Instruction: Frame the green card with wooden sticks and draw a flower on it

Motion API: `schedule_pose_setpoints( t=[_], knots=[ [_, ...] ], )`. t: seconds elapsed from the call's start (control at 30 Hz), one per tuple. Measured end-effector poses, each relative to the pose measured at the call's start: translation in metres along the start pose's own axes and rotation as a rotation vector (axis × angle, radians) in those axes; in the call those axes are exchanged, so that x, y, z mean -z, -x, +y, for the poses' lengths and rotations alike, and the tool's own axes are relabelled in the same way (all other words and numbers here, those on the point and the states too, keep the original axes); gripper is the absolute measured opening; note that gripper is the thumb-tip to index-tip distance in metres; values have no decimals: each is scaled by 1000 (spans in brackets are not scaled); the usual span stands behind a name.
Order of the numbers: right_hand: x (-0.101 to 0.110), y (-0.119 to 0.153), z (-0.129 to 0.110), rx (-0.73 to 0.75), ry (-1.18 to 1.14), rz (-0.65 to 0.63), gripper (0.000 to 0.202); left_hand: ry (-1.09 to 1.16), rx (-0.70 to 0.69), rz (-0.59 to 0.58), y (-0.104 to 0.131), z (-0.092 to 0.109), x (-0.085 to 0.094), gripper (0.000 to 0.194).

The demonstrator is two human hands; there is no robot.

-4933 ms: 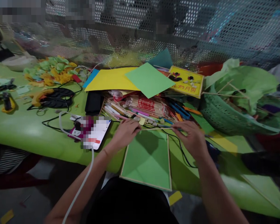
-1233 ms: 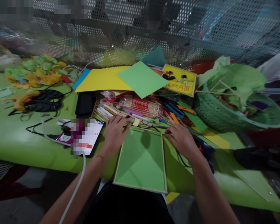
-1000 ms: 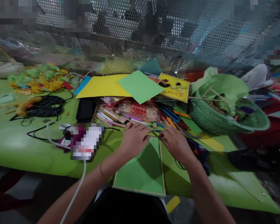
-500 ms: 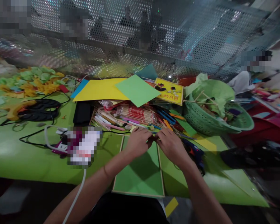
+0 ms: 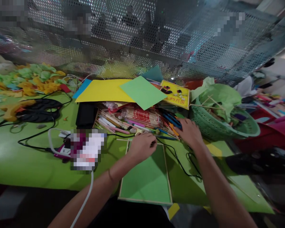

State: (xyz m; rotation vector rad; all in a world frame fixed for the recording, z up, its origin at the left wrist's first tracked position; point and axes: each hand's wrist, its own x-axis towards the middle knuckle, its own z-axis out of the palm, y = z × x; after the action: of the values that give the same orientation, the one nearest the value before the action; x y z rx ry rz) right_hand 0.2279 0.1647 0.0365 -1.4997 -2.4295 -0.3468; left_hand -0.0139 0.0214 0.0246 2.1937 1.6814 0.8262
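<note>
A green panel edged with thin wooden strips (image 5: 146, 177) lies at the table's front edge. Over its top end is my left hand (image 5: 143, 145), fingers curled together; whatever they pinch is too small to make out. My right hand (image 5: 190, 133) reaches to the right side of the pile of pens and sticks, fingers spread, beside orange-handled and blue-handled tools (image 5: 172, 119). A light green square sheet (image 5: 143, 92) and a yellow sheet (image 5: 102, 91) lie on top of the pile.
At the right stands a green basket (image 5: 249, 126) with crumpled green paper. A phone (image 5: 89, 152) with a white cable lies left, near a purple power strip (image 5: 61, 152). Farther left are a black reel (image 5: 38, 110) and orange and green paper flowers (image 5: 35, 79).
My right hand has moved away from my left hand, to the right and up to the tools, and its fingers have spread. My left hand has stayed over the panel's top.
</note>
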Motion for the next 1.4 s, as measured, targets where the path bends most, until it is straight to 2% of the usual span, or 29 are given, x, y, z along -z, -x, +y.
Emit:
schedule_pose_setpoints(
  t=[0.13,0.23,0.33,0.43,0.57,0.73,0.83,0.93,1.07,1.17,1.3,1.4],
  knots=[
    [-19,-14,-4,22,0,-28,46,18,-13,10,1,-1,-2,10],
    [-25,-21,-7,22,-21,-6,41,24,-21,10,2,-1,-3,12],
    [-20,-22,-1,31,-54,17,38,24,-28,6,2,1,-3,12],
    [-6,-16,11,69,-106,18,39,21,-37,4,3,2,-3,11],
    [7,-14,14,201,-191,-16,36,18,-56,-5,4,4,-2,9],
    [-12,-43,-20,317,-230,-8,36,-1,-63,1,5,7,-1,11],
    [-26,-63,-43,284,-202,21,38,-14,-80,-8,6,8,-2,12],
    [-27,-71,-52,232,-179,49,38,-19,-100,-31,7,8,-4,10],
    [-10,-57,-44,204,-200,45,33,-12,-134,-62,8,11,-8,9],
    [0,-31,-37,243,-251,-36,25,-6,-170,-93,9,13,-8,10],
    [0,2,-33,334,-291,-184,17,-1,-216,-170,11,16,-8,11],
    [-3,13,-27,328,-277,-220,18,2,-233,-192,12,16,-9,12]
  ],
)
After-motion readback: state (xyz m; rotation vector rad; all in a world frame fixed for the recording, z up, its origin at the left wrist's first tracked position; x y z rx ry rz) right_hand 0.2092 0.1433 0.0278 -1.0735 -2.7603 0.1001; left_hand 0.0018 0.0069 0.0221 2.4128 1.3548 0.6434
